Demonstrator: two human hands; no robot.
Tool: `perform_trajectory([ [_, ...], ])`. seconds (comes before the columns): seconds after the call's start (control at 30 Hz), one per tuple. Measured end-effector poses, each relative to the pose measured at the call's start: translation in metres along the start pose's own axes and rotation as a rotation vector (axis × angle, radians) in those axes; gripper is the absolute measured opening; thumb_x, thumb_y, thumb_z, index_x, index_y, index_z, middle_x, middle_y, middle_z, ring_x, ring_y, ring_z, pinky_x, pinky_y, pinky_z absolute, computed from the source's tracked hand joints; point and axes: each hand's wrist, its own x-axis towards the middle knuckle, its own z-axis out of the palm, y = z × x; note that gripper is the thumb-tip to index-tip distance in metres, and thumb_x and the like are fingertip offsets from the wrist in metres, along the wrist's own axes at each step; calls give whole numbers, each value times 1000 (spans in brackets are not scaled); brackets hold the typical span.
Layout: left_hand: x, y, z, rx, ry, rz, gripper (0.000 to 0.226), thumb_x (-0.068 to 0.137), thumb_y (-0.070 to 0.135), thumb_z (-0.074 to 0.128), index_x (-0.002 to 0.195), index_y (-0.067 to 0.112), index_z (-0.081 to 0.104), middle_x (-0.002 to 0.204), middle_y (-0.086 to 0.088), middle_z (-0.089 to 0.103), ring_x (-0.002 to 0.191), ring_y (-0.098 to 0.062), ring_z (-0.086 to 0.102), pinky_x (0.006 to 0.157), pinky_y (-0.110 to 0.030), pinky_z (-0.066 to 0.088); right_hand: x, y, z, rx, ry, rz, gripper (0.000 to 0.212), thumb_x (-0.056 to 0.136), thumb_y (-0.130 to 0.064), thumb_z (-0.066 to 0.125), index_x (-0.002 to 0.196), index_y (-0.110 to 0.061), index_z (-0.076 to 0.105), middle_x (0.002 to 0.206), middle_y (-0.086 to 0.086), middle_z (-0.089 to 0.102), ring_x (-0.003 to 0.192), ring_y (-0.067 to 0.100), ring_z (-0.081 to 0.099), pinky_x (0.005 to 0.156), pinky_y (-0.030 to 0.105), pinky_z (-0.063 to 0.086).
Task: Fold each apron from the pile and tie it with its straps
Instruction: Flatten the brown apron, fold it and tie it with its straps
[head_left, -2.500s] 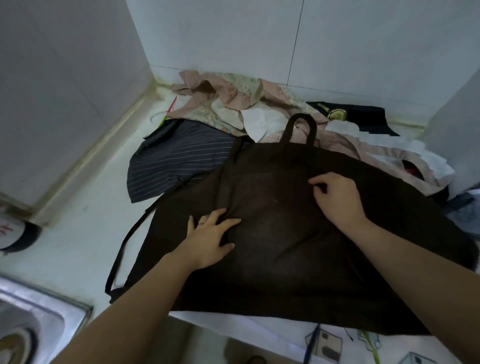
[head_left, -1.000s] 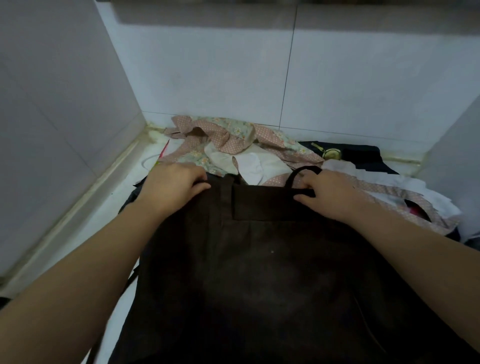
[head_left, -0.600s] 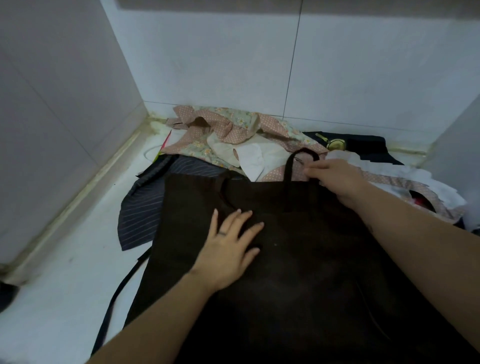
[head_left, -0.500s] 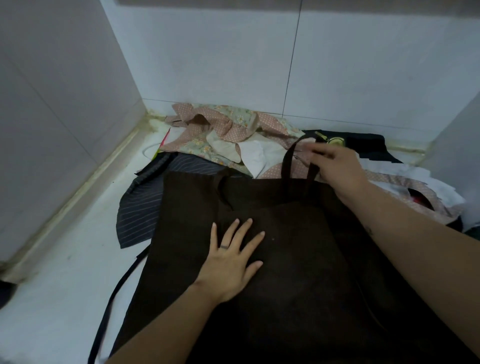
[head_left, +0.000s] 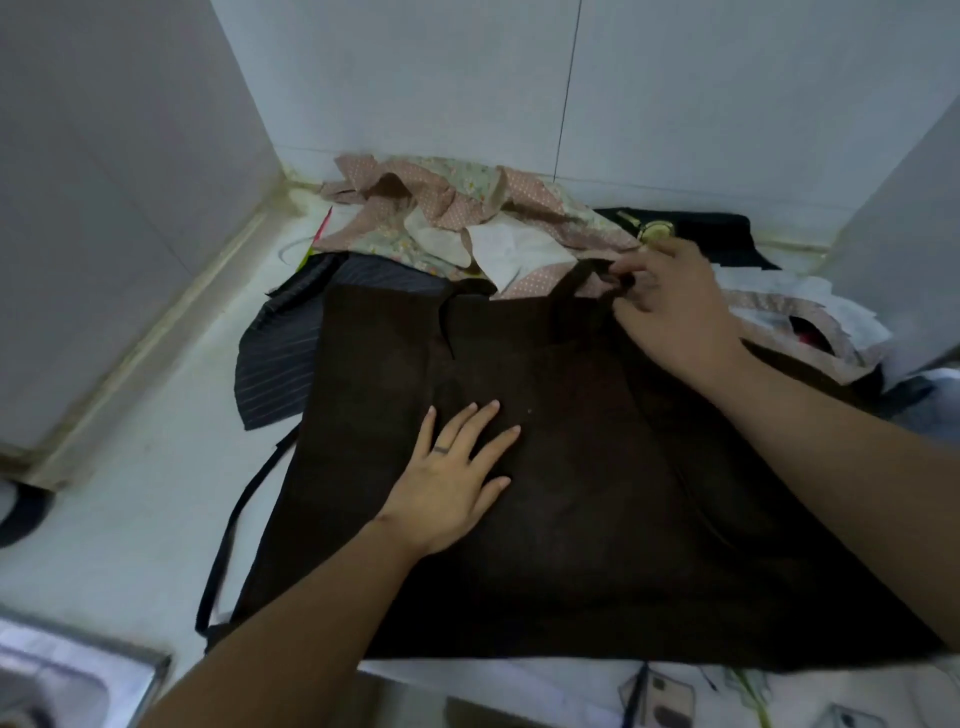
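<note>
A: What changed on the brown apron (head_left: 571, 519) lying spread just in front of the pile (head_left: 441, 208)?
B: The right hand (head_left: 675, 312), pinching the neck loop (head_left: 574, 283), has lowered it, nearer the pile.
A: And the left hand (head_left: 452, 478)?
B: Still flat on the apron, fingers spread

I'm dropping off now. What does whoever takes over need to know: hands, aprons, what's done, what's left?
Left hand: flat, pressing the brown apron, which is spread on the counter.
Right hand: pinching the neck loop at the apron's far edge.
Waist strap: trailing loose off the left side.
Pile of other aprons: behind it.
Done: apron laid out.
Left: fold it, tie it with its straps, then work through the pile.
</note>
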Motion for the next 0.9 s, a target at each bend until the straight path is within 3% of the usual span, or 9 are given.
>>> perform_trajectory([
  [0.1, -22, 1, -5, -28, -5, 66, 52, 96, 47, 30, 143, 27, 35, 150, -6, 34, 139, -24, 33, 112, -55, 18, -59, -22, -2, -15, -346, -306, 30, 84, -22, 65, 114, -21, 64, 122, 1, 56, 115, 14, 47, 98, 24, 34],
  [0.17, -44, 7, -4, -32, 0, 100, 51, 95, 47, 32, 141, 26, 37, 149, -6, 36, 138, -24, 33, 112, -56, 18, -106, -15, 5, -166, -527, -343, 35, 86, -32, 63, 121, -28, 59, 135, -3, 47, 127, 14, 39, 107, 32, 32],
  [0.23, -65, 13, -2, -47, -8, 98, 50, 95, 47, 33, 140, 26, 40, 147, -6, 38, 136, -24, 35, 114, -56, 20, -140, 3, 9, -265, -514, -178, 37, 87, -36, 62, 123, -30, 56, 147, 0, 32, 136, 19, 29, 112, 40, 29],
  [0.33, -88, 24, 0, -52, -39, 91, 51, 93, 49, 35, 138, 27, 43, 146, -6, 40, 135, -24, 35, 113, -53, 16, -173, 23, 3, -284, -386, 115, 29, 86, -34, 63, 114, -29, 56, 143, 3, 33, 129, 23, 38, 104, 41, 35],
  [0.5, -109, 38, 2, -5, -174, 122, 58, 95, 60, 27, 143, 31, 35, 152, -4, 33, 140, -22, 26, 109, -54, 14, -200, 47, -7, -219, -417, 289, 14, 93, -23, 55, 107, -25, 58, 100, -4, 62, 85, 12, 60, 84, 34, 49],
  [0.6, -115, 37, 4, 7, -257, 104, 65, 92, 69, 20, 146, 34, 29, 153, -3, 32, 140, -20, 22, 108, -52, 13, -211, 62, -17, -315, -319, 357, 11, 95, -27, 51, 103, -23, 57, 75, -6, 60, 68, 13, 60, 71, 35, 52],
  [0.7, -116, 35, 2, -21, -307, 97, 71, 88, 75, 18, 149, 37, 20, 157, -1, 22, 143, -17, 10, 112, -47, 5, -219, 72, -23, -392, -450, 432, 25, 95, -44, 47, 106, -22, 47, 77, -5, 58, 76, 18, 62, 76, 38, 51],
  [0.77, -115, 35, 0, -48, -288, 77, 78, 81, 80, 10, 149, 43, 3, 159, 5, -5, 145, -13, -10, 117, -44, -10, -216, 76, -27, -518, -573, 469, 38, 94, -56, 39, 109, -22, 40, 89, -2, 60, 90, 22, 62, 89, 41, 44],
  [0.9, -118, 36, -6, -45, -365, 15, 82, 72, 82, 1, 145, 45, -11, 154, 12, -24, 144, -13, -20, 116, -47, -15, -213, 85, -43, -765, -704, 544, 47, 95, -57, 30, 123, -21, 41, 108, 1, 64, 107, 23, 58, 105, 46, 26],
])
